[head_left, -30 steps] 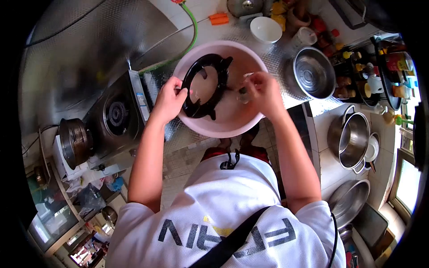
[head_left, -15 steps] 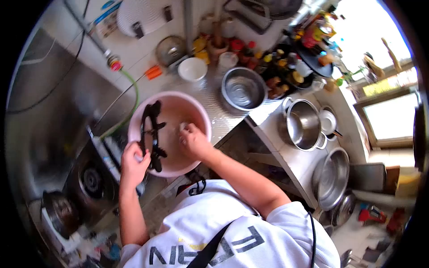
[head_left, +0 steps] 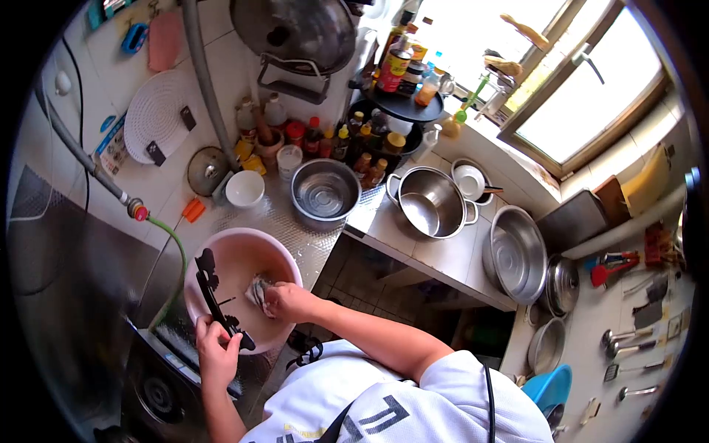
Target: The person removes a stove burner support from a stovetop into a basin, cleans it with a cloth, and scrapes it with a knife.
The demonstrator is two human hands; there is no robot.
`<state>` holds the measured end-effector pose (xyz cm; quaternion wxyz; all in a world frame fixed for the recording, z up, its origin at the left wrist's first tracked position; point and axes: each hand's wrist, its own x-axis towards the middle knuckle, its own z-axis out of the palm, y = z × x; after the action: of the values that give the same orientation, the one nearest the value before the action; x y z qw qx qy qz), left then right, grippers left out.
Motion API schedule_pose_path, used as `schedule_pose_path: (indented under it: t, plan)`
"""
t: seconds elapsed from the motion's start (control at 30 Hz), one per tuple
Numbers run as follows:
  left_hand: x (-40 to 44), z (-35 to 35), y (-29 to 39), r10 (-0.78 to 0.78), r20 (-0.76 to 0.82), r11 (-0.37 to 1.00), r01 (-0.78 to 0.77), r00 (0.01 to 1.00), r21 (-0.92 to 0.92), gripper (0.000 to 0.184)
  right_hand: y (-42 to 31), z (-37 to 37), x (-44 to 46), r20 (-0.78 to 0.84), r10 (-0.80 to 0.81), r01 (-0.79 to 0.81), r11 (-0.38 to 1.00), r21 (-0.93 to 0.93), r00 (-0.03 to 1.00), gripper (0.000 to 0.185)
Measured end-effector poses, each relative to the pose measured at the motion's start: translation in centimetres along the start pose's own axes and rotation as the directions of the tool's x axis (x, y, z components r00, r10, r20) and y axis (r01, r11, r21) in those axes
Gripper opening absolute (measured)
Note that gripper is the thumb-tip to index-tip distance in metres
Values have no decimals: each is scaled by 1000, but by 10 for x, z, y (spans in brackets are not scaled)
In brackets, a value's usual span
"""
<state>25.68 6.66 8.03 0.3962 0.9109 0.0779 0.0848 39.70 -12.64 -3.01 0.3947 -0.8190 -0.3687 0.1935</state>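
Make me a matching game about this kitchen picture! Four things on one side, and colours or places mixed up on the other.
Things:
1. ring
2. tub
3. cloth
4. hose

Colours or places:
A. green
B. in the right hand
C. pink
D. in the left hand

Right pairs: 1-D, 2-C, 3-B, 4-A

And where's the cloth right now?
In the head view, the cloth is in the right hand, inside the pink basin, to the right of the black pronged piece held by the left hand.
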Motion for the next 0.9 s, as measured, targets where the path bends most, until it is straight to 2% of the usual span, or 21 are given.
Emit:
schedule_pose_path:
  t: [0.03,0.27,0.3,0.4,0.47,0.53,0.57,0.6,0.73,0.8,0.83,0.87,0.9]
  plan:
    - [1,0,1,-17,15,1000,17,1000,3,30,0,1,-2,6,-32,32,999,-11,999,18]
    - [12,10,-9,-25,-50,993,19,998,-115,30,-13,-4,-23,-7,137,-132,961,242,991,31]
    - [15,13,-9,-49,-50,992,43,998,-120,29,-17,-8,-26,8,179,-176,954,244,984,31]
    - [18,18,-8,-58,-54,997,55,997,-62,30,-18,-12,-32,-31,178,-168,962,214,983,33]
    - [17,20,-2,5,-105,993,-17,994,-118,29,-13,-13,-34,-48,163,-149,965,215,985,32]
    - [22,19,10,3,-118,1000,-6,993,-23,30,-12,-14,-41,-58,149,-133,966,220,987,31]
    - [24,18,6,6,-114,1000,-4,993,16,32,-12,-16,-43,-39,185,-173,962,210,982,30]
    - [25,17,-4,66,-135,998,-64,989,23,30,-13,-20,-46,-41,185,-172,961,214,982,30]
    - [39,9,2,-65,-137,998,65,988,-1,28,-2,-31,-64,-32,184,-172,956,237,982,30]
    - [51,15,-12,-198,-168,914,120,966,-388,25,4,-40,-75,-70,200,-174,945,279,977,29]
    - [51,13,-7,-281,-142,847,176,949,-502,24,8,-46,-84,-78,213,-178,933,313,974,30]
    - [54,11,-3,-359,-148,825,239,921,-512,25,13,-52,-94,-87,228,-188,926,327,970,30]
    - [54,15,0,-375,-168,762,200,912,-616,25,17,-60,-106,-95,243,-198,919,340,965,31]
